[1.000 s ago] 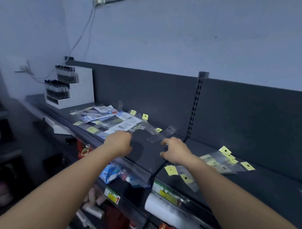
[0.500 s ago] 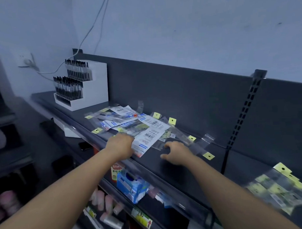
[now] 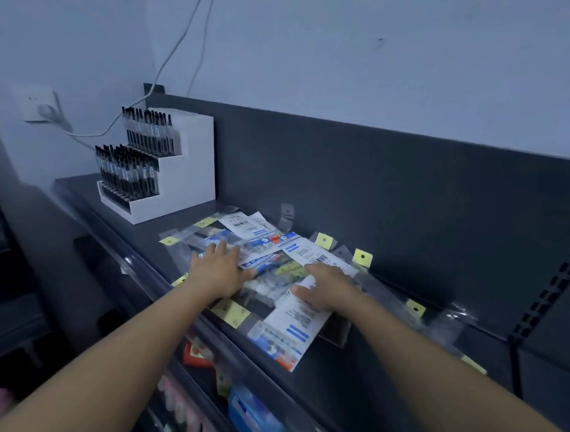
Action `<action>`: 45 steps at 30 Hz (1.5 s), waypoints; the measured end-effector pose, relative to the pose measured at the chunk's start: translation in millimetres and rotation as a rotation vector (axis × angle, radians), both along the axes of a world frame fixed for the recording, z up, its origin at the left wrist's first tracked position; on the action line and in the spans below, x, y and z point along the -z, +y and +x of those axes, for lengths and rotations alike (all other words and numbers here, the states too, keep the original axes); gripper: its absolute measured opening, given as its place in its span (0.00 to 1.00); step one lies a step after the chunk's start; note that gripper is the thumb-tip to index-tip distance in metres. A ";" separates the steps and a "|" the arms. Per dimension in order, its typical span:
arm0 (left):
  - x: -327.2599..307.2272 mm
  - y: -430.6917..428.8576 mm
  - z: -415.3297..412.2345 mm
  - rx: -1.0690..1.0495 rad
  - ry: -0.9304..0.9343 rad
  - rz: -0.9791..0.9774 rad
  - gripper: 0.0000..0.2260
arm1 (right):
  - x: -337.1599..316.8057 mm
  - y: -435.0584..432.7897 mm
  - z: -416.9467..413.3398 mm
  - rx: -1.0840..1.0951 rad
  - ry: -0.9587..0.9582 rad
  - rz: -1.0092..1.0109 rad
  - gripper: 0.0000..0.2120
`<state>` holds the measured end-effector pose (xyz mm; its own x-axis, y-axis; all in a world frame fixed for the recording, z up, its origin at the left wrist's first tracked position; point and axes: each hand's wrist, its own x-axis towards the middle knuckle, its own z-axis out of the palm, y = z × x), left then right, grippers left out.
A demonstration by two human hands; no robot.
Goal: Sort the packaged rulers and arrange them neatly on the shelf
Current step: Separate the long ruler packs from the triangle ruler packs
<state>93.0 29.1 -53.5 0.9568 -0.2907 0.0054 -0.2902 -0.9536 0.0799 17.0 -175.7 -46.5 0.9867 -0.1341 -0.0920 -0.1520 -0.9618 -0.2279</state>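
Head: left hand (image 3: 219,273), right hand (image 3: 325,288) press rulers (image 3: 291,328) at shelf (image 3: 364,384) edge.

Shop interior: you face a dark grey metal display shelf (image 3: 82,198), a white tiered pen stand (image 3: 191,161) and barcoded clear hang-tab packets (image 3: 300,325).

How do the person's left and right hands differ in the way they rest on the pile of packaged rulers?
The left hand lies on the left part of the pile of packaged rulers, the right hand on its right part. The left hand's fingers are spread flat over clear sleeves; the right hand covers a white-backed package, fingers closer together. Both rest palm down.
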 end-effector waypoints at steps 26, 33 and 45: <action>-2.5 54.3 141.6 0.419 0.132 -0.429 0.19 | -6.8 100.1 130.7 0.093 -0.193 0.235 0.25; 9.2 74.6 173.3 -0.061 0.100 -0.027 0.18 | -15.6 99.4 144.7 0.088 0.050 -0.084 0.32; -4.1 25.3 156.7 0.168 -0.157 -0.322 0.10 | -26.3 38.0 110.9 0.381 -0.245 0.092 0.11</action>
<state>249.7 54.4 -49.3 0.8761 -0.4029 0.2647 -0.4729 -0.8250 0.3094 127.9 -137.6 -20.1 0.8627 -0.4938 0.1091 -0.4220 -0.8218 -0.3830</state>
